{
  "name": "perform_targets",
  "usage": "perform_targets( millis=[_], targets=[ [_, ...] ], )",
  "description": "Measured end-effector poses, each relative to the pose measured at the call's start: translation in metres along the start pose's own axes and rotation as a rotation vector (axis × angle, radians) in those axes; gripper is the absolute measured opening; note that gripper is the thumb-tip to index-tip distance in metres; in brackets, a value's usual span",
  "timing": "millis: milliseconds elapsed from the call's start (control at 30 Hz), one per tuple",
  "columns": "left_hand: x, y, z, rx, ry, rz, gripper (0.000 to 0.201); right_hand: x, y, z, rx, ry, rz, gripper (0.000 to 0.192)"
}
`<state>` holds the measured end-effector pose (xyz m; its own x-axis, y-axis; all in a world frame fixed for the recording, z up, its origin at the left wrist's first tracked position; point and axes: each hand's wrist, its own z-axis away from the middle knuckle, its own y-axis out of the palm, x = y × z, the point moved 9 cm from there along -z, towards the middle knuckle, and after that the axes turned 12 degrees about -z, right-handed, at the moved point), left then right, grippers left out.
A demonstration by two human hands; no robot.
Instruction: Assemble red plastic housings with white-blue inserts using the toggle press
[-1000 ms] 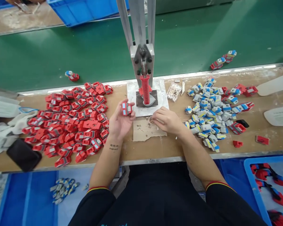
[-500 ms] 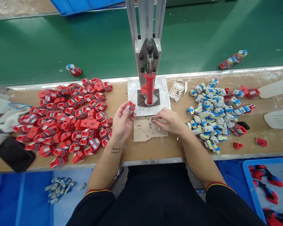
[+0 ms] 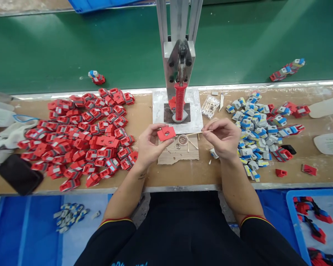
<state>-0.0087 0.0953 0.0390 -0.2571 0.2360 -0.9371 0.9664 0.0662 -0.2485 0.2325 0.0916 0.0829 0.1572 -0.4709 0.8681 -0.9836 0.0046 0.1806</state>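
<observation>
My left hand (image 3: 150,145) holds a small red plastic piece (image 3: 166,133) by its edge, its flat red face turned up. My right hand (image 3: 222,136) pinches a thin wooden stick (image 3: 200,132) that points left towards the red piece. Both hands hover over a scrap of cardboard (image 3: 177,152) carrying a small metal ring (image 3: 182,139), loose sticks and tiny parts. Just behind stands a hand press (image 3: 179,62) with a red ribbed handle (image 3: 180,101) on a metal base plate (image 3: 195,111).
A big heap of red pieces (image 3: 83,133) lies left on the wooden bench, a pile of grey-blue pieces (image 3: 255,129) right. A bag of sticks (image 3: 210,105) sits beside the press. A green conveyor belt (image 3: 72,48) runs behind. Black phone (image 3: 19,173) and gloves far left.
My left hand turned the red piece so its flat red face shows and moved it right over the cardboard. My right hand lifted off the cardboard holding a thin stick.
</observation>
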Motion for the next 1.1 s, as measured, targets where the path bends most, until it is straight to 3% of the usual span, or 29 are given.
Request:
perform_targets(
  millis=[133,233,400,533,833,1100],
  targets=[
    [-0.007,0.015,0.006,0.106,-0.004,-0.099,0.05,-0.006,0.008,0.004,-0.062,0.065,-0.132,0.037],
    [-0.005,0.015,0.009,0.087,-0.055,-0.077,0.046,-0.011,0.009,0.004,-0.082,0.106,-0.188,0.042],
    [0.014,0.01,0.008,0.007,-0.263,0.163,0.041,-0.019,0.002,0.003,-0.108,0.164,-0.258,0.049],
    [0.025,0.014,0.007,0.063,-0.436,0.341,0.033,-0.025,0.003,0.004,-0.087,0.215,-0.256,0.052],
    [0.016,0.061,0.031,0.391,-0.697,0.572,0.062,-0.032,0.029,0.016,-0.061,0.252,-0.321,0.048],
    [0.014,0.07,0.038,0.413,-0.726,0.552,0.07,-0.033,0.046,0.025,-0.025,0.262,-0.309,0.044]
  ],
)
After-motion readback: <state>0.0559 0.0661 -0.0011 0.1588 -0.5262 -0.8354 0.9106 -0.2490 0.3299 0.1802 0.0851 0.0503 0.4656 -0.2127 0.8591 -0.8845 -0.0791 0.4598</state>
